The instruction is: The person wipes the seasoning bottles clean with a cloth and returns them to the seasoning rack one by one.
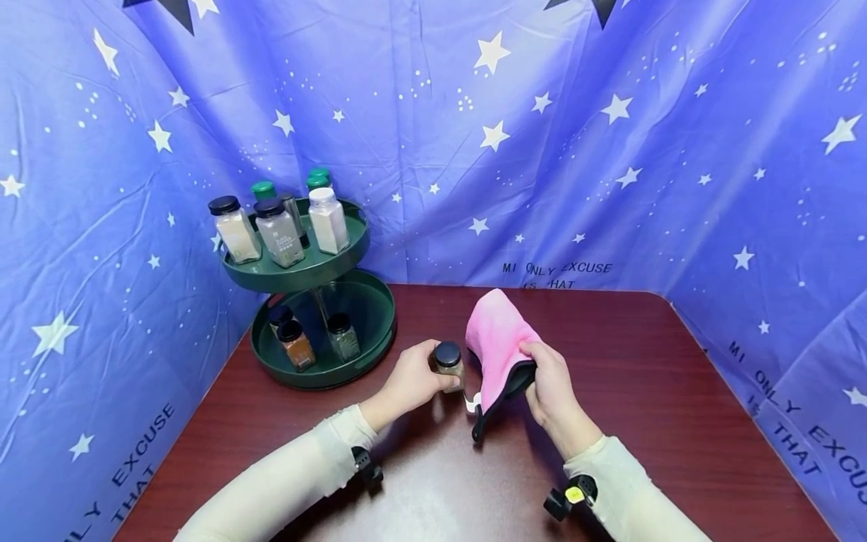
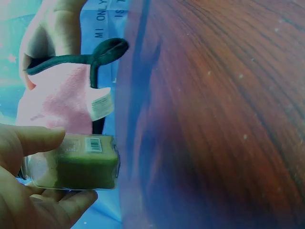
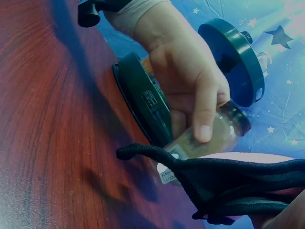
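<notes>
A small spice jar [image 1: 448,366] with a black lid stands upright in the head view, held by my left hand [image 1: 409,378] between thumb and fingers. Green-brown powder shows through the clear wall of the jar [image 2: 88,167] in the left wrist view. My right hand [image 1: 554,388] grips a pink cloth piece [image 1: 500,331] by its black-edged side, just right of the jar. A black loop [image 2: 110,51] and a white tag [image 2: 101,106] hang from that edge. In the right wrist view the black edging [image 3: 228,167] overlaps the jar's lower end.
At the left stands a green two-tier rack [image 1: 291,280]. Several jars with black, green and white lids are on its top tier, including a white-lidded jar [image 1: 328,222]. An orange-brown spice jar [image 1: 296,346] sits below. A starry blue curtain surrounds the brown table [image 1: 643,376].
</notes>
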`<state>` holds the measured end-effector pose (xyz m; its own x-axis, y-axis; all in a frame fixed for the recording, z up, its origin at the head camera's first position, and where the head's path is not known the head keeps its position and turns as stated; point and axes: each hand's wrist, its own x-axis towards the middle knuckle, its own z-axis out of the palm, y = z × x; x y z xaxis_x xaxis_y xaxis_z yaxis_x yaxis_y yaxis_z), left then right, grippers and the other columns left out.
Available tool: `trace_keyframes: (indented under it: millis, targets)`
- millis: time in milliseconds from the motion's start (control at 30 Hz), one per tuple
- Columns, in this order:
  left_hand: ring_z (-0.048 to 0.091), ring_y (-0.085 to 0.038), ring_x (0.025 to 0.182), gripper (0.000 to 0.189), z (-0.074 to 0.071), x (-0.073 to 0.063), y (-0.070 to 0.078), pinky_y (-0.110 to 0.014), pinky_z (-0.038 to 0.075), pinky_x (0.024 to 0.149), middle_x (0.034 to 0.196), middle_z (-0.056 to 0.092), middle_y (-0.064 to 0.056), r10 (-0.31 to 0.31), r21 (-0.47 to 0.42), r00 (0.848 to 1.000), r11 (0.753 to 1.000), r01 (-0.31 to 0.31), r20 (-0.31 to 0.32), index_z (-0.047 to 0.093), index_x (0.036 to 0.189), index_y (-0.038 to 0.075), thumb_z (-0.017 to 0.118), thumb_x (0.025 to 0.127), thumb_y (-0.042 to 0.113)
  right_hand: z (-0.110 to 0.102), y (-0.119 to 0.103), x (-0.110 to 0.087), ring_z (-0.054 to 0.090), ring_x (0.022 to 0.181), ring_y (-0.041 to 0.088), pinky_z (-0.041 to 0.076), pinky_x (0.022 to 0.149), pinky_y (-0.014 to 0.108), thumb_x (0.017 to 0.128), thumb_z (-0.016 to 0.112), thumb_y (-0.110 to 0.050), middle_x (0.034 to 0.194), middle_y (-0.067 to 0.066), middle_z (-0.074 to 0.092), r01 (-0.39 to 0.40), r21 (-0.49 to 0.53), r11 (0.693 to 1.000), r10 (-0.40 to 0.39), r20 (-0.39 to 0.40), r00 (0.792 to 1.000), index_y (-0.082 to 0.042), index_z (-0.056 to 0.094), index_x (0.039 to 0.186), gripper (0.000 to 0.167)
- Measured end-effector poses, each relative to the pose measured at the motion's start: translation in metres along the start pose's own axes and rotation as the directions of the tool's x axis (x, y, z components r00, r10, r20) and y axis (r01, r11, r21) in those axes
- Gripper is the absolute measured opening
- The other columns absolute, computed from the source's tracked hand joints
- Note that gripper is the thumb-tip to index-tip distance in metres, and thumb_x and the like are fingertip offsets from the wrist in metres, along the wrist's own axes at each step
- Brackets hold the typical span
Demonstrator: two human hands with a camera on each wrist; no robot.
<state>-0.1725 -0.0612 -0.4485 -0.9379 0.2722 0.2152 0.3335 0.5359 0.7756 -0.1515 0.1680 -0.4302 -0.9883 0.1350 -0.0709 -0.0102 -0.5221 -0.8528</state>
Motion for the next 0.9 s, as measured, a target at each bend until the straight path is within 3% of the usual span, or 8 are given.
trace_keyframes:
  millis: [267, 533, 700, 900]
  targets:
    - [0.068, -0.016, 0.095, 0.045, -0.013, 0.0, 0.011, -0.035, 0.055, 0.087, 0.103, 0.075, -0.002, 0.018, -0.054, 0.998, 0.998, -0.021, -0.065, 0.069, 0.113, 0.009, 0.09, 0.075, 0.017, 0.002, 0.002, -0.002, 0.058, 0.069, 0.008, 0.052, 0.065, 0.022, 0.097, 0.047, 0.004, 0.074, -0.004, 0.059, 0.026, -0.011, 1.0, -0.026, -0.032, 0.999, -0.01, 0.064, 0.066, 0.038]
    - [0.067, -0.013, 0.087, 0.043, -0.025, 0.001, 0.03, -0.031, 0.055, 0.079, 0.098, 0.075, 0.001, 0.043, -0.156, 0.992, 0.986, -0.062, -0.121, 0.07, 0.111, 0.012, 0.091, 0.074, 0.015, 0.007, 0.005, -0.006, 0.057, 0.064, 0.008, 0.051, 0.06, 0.023, 0.097, 0.046, 0.003, 0.071, -0.004, 0.058, 0.038, -0.002, 0.999, -0.038, -0.007, 0.999, -0.01, 0.063, 0.068, 0.036]
    - [0.069, -0.012, 0.09, 0.044, -0.029, 0.002, 0.04, -0.028, 0.057, 0.08, 0.101, 0.076, -0.002, 0.051, -0.263, 0.99, 0.961, -0.084, -0.13, 0.069, 0.113, 0.011, 0.09, 0.074, 0.01, 0.011, 0.008, -0.012, 0.059, 0.069, 0.008, 0.052, 0.065, 0.023, 0.098, 0.045, 0.003, 0.075, -0.003, 0.06, 0.022, 0.015, 1.0, -0.022, 0.018, 1.0, -0.009, 0.063, 0.07, 0.036]
    - [0.072, -0.015, 0.096, 0.045, -0.024, -0.002, 0.047, -0.029, 0.058, 0.087, 0.107, 0.075, -0.008, 0.031, -0.402, 0.984, 0.91, -0.101, -0.178, 0.068, 0.114, 0.007, 0.089, 0.074, 0.004, 0.02, 0.01, -0.019, 0.062, 0.078, 0.009, 0.054, 0.072, 0.024, 0.099, 0.042, 0.003, 0.084, -0.001, 0.065, 0.038, 0.074, 0.997, -0.042, 0.057, 0.997, -0.008, 0.063, 0.077, 0.032]
